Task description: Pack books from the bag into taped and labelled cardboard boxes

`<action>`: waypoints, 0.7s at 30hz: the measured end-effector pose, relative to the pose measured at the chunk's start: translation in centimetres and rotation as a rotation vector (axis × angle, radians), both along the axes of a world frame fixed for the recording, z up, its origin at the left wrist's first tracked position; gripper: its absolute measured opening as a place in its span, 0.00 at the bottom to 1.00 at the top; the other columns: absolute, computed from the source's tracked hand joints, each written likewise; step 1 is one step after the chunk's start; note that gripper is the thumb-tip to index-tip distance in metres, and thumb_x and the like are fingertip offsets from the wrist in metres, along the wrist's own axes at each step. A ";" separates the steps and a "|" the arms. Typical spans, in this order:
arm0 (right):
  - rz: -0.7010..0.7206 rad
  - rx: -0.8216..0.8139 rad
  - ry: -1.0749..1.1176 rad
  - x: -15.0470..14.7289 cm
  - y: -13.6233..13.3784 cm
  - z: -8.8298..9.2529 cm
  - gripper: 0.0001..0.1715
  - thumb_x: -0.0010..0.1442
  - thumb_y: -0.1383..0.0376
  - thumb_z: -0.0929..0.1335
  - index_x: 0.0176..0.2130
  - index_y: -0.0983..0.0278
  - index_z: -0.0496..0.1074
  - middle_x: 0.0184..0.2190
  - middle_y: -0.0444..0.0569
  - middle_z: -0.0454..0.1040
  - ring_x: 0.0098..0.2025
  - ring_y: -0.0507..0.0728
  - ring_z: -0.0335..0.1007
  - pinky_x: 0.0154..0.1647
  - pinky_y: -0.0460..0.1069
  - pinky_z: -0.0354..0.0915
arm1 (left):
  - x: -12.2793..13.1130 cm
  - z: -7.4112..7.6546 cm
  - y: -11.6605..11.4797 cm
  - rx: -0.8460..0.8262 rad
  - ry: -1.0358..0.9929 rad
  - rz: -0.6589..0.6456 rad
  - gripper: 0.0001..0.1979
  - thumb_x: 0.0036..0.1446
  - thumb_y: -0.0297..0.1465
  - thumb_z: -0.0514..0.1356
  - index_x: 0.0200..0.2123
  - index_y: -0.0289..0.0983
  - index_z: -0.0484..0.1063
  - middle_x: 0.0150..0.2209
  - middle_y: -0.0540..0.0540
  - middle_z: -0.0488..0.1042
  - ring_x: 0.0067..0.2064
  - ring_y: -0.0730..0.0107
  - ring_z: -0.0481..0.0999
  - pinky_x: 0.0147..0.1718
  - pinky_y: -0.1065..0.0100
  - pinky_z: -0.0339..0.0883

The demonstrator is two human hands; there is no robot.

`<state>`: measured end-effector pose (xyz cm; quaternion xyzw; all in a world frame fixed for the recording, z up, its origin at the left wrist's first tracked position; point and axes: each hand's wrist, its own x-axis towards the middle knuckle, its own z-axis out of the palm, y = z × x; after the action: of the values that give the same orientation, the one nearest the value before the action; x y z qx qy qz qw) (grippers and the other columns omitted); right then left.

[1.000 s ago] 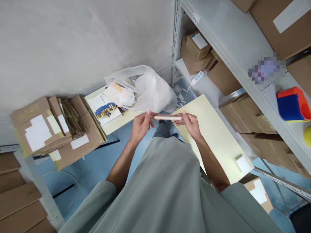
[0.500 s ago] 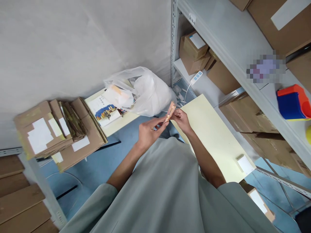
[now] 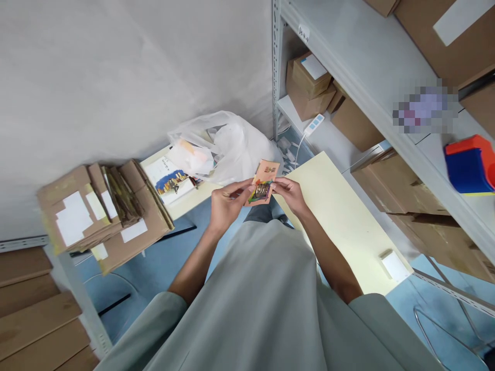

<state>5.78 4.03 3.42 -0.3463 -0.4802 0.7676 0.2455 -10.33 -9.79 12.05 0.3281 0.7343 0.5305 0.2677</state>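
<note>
A small, flat orange printed pack point(image 3: 264, 181) is held up in front of my body, its face with a colourful picture and dark lettering turned toward me. I cannot tell whether it is a booklet or a thin box. My left hand point(image 3: 231, 203) pinches its left edge between thumb and fingers. On the opposite edge, my right hand point(image 3: 290, 194) grips it the same way. Just behind it lies a translucent white plastic bag point(image 3: 242, 147) with pale wrapping inside. A white book point(image 3: 170, 178) with a blue and yellow cover picture rests left of the bag.
Flattened cardboard boxes point(image 3: 127, 206) are stacked on the left. A pale yellow tabletop point(image 3: 340, 221) reaches right, bearing a small white box point(image 3: 394, 265). Metal shelving point(image 3: 348, 62) with cartons stands on the right, along with a power strip point(image 3: 314, 125) and a blue-and-orange bin point(image 3: 469, 162).
The orange pack has turned from nearly edge-on to showing its printed face. My left hand has shifted slightly left and the pack sits a little lower. Both hands still hold it.
</note>
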 end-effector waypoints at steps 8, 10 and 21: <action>-0.230 0.598 -0.150 2.0 -1.0 4.1 0.18 0.73 0.48 0.75 0.45 0.58 0.86 0.43 0.51 0.88 0.45 0.60 0.86 0.51 0.56 0.84 | -1.1 -4.1 1.9 0.071 -0.145 0.145 0.31 0.55 0.57 0.77 0.46 0.36 0.90 0.44 0.39 0.90 0.43 0.53 0.90 0.44 0.56 0.88; -0.219 0.819 -0.183 2.4 -1.9 5.4 0.13 0.78 0.54 0.72 0.48 0.56 0.87 0.46 0.51 0.87 0.49 0.60 0.87 0.56 0.55 0.83 | -0.8 -4.5 2.5 0.080 -0.158 0.145 0.29 0.56 0.57 0.76 0.44 0.36 0.90 0.44 0.39 0.90 0.44 0.53 0.90 0.43 0.57 0.87; -0.235 1.037 -0.284 4.7 -1.8 3.2 0.14 0.80 0.60 0.69 0.52 0.55 0.87 0.48 0.52 0.88 0.51 0.60 0.87 0.60 0.55 0.83 | 0.0 -5.3 5.3 0.086 -0.051 -0.026 0.23 0.65 0.52 0.71 0.48 0.38 0.88 0.53 0.37 0.88 0.56 0.47 0.87 0.57 0.51 0.84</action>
<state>10.50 2.19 6.60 -0.3312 -0.7820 0.3437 0.4008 -10.37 -4.49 6.74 0.3353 0.6995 0.5661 0.2789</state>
